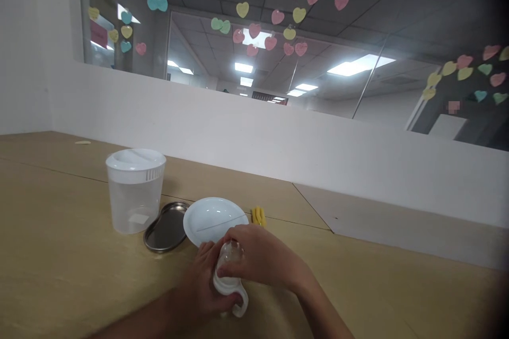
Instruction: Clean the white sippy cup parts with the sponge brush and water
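Both hands are closed around a small container (229,287) with a clear rounded part and a white rim. A curved white hook-shaped handle sticks out from it toward me. My left hand (204,288) wraps the container's left side, with its thumb by the handle. From above and the right, my right hand (256,254) grips the clear part between thumb and fingers. Much of the container is hidden by the fingers, so its exact kind is unclear. Just behind the hands lies a shallow white plate (214,215), partly covered by them.
A translucent white-lidded bucket (135,201) stands at the left on the wooden table (79,275). Beside it lies a kidney-shaped metal tray (167,228). A yellow object (258,216) sits behind my right hand. A white wall (199,122) with a window borders the table's back.
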Demonstrator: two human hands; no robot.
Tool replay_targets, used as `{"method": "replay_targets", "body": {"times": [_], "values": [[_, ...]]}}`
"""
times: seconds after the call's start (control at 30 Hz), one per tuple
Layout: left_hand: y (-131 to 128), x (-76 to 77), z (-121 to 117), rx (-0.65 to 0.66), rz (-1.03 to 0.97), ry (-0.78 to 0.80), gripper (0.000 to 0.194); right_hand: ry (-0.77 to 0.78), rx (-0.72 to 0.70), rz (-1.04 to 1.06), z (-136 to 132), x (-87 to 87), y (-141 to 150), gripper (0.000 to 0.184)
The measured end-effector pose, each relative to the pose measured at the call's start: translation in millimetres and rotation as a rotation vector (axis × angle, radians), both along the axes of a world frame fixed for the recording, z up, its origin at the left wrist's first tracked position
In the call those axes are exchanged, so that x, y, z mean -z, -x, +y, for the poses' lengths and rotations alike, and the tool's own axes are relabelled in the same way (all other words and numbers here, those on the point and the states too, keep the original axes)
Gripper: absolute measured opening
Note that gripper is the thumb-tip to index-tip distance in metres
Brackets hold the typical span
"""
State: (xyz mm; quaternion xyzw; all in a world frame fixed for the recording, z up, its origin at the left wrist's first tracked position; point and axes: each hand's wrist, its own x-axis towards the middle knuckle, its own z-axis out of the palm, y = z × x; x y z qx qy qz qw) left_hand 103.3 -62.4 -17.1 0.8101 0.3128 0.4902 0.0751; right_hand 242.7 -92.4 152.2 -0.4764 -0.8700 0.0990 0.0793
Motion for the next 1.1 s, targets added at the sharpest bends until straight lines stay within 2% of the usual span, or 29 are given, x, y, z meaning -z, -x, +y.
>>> {"method": "replay_targets", "body": {"times": [0.1, 0.2, 0.27, 0.33, 0.4, 0.57, 0.67, 0.77, 0.83, 0.93, 1.0, 1.07, 1.1], "values": [[0.2, -2.4, -0.8, 0.005, -0.042, 0.014, 0.087, -0.048, 0.019, 0.028, -7.8, -5.9, -3.5, 0.026], [-0.1, -2.0, -2.3, -0.020, -0.072, 0.033, 0.080, -0.055, 0.060, 0.206, -13.0, -18.9, -16.7, 0.034], [-0.2, 0.6, -2.6, -0.040, -0.096, 0.061, 0.074, -0.061, 0.079, 0.364, -8.2, -25.1, -27.7, 0.039], [-0.1, 4.1, -1.9, -0.049, -0.118, 0.083, 0.070, -0.068, 0.103, 0.465, 5.7, -22.8, -35.2, 0.040], [0.1, 7.3, -0.4, -0.035, -0.117, 0.081, 0.067, -0.073, 0.145, 0.477, 26.6, -9.6, -35.7, 0.042], [1.4, 7.4, 2.4, -0.001, -0.092, 0.058, 0.065, 0.097, 0.153, 0.239, 73.3, 46.6, -10.8, 0.032], [2.2, 5.0, 2.5, 0.007, -0.088, 0.035, 0.065, 0.070, 0.100, 0.064, 83.2, 71.4, 5.0, 0.023], [2.8, 4.3, 2.7, 0.011, -0.080, 0.033, 0.066, 0.061, 0.108, -0.088, 86.6, 82.3, 12.3, 0.025], [2.8, 4.4, 2.6, 0.008, -0.082, 0.025, 0.065, 0.072, 0.124, -0.118, 87.1, 79.9, 13.5, 0.027], [2.5, 3.7, 0.7, 0.000, -0.076, 0.008, 0.063, -0.027, 0.123, 0.029, 76.1, 59.0, 13.7, 0.030], [2.9, 2.0, -2.0, -0.006, -0.074, 0.011, 0.063, -0.203, 0.149, 0.327, 53.7, 38.0, 14.5, 0.036], [4.9, -0.5, -5.1, -0.010, -0.084, 0.047, 0.063, -0.458, 0.139, 0.651, 19.3, 20.2, 15.8, 0.053], [6.6, -2.0, -6.2, -0.013, -0.091, 0.077, 0.062, -0.591, 0.137, 0.747, 0.1, 14.8, 16.2, 0.062]]}}
